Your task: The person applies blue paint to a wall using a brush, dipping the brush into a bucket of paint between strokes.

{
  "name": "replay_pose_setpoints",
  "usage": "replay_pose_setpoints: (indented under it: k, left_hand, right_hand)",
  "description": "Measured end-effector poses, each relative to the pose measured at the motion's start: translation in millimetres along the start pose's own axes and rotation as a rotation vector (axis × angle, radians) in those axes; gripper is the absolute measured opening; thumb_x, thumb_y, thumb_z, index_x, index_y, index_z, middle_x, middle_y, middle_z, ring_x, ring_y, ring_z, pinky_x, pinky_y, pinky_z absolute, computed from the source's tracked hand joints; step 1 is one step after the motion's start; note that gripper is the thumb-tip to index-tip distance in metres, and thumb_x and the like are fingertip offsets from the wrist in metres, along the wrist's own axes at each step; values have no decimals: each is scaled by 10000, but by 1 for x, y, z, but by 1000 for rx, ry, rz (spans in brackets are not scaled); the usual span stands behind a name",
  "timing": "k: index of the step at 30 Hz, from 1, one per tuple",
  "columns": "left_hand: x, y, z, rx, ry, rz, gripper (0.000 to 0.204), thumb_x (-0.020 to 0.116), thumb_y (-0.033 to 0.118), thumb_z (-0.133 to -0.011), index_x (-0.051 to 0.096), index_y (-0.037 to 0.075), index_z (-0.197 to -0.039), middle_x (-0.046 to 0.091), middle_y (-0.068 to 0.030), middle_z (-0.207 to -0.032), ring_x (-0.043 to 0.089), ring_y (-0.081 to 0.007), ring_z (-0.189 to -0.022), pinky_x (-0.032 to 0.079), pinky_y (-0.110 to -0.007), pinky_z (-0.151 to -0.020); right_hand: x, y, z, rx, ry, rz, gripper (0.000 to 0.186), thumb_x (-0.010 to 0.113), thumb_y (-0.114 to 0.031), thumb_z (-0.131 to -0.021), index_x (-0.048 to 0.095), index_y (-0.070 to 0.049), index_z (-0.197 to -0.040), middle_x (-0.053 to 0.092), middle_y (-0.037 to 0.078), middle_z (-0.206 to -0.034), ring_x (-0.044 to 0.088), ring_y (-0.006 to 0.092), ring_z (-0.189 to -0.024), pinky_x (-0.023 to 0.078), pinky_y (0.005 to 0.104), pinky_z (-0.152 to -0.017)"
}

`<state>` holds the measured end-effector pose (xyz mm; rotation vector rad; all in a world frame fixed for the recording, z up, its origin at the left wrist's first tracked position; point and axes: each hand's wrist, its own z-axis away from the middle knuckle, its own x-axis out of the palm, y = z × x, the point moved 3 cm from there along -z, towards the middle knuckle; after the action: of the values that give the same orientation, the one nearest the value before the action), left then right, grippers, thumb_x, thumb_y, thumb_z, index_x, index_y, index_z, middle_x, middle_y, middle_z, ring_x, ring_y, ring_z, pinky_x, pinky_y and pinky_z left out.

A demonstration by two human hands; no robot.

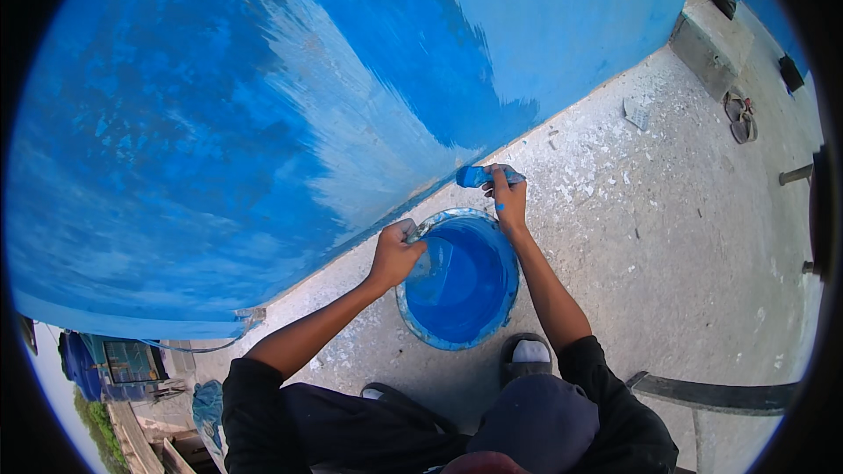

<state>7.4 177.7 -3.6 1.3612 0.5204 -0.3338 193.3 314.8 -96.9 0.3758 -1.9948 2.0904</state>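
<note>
My left hand (399,254) is closed on the upper left rim of a round bucket (452,342) with blue paint inside. My right hand (506,197) grips a paintbrush (472,176) with blue bristles, just above the bucket's far side and near the base of the wall (219,123). Streaky dark and lighter blue paint covers that wall, with paler patches between the strokes. Some blue paint marks the back of my right hand. The bucket stands on the speckled concrete floor (606,272) by my sandalled feet.
A concrete step (707,57) and a pair of sandals (739,118) are at the upper right. Dark furniture (818,211) stands at the right edge, and a long dark bar (711,395) crosses the lower right. A hose (193,349) and assorted clutter (127,364) appear at the lower left.
</note>
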Motion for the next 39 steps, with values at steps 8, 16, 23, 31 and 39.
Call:
replay_pose_setpoints:
  k: [8,16,23,31,39]
  left_hand:
    - [6,15,-9,-88,-85,-45,214,589,15,-737,381,28,-687,327,-5,-608,364,-74,-591,298,-304,-516]
    - [-2,-1,-7,-60,-59,-64,196,586,55,-755,405,-2,-703,369,-70,-589,390,-122,-550,326,-340,-523]
    - [-13,-14,8,18,50,-64,173,588,54,-742,425,13,-704,340,-15,-613,363,-92,-591,303,-322,-520]
    - [-15,-16,27,-16,35,-25,147,570,50,-761,439,16,-703,377,-26,-604,384,-98,-585,313,-322,-521]
    - [-15,-18,30,-10,48,-50,152,573,55,-772,443,12,-707,378,-36,-592,395,-104,-584,323,-329,-524]
  right_hand:
    - [-4,-1,1,-14,-41,84,283,527,-252,-953,661,-5,-920,623,70,-711,571,116,-634,447,264,-573]
    - [-3,-3,2,-64,43,-63,274,489,-205,-966,638,24,-937,619,82,-702,573,113,-626,456,267,-572]
    - [-6,17,-19,-12,207,-203,264,494,-186,-946,643,31,-946,626,86,-736,609,135,-644,530,284,-613]
    - [14,-15,-44,-94,104,-301,272,503,-175,-950,611,70,-1000,599,95,-728,611,161,-662,525,300,-616]
    - [-2,-24,-27,-209,134,-579,260,475,-163,-966,596,65,-997,538,68,-661,583,159,-661,512,316,-635]
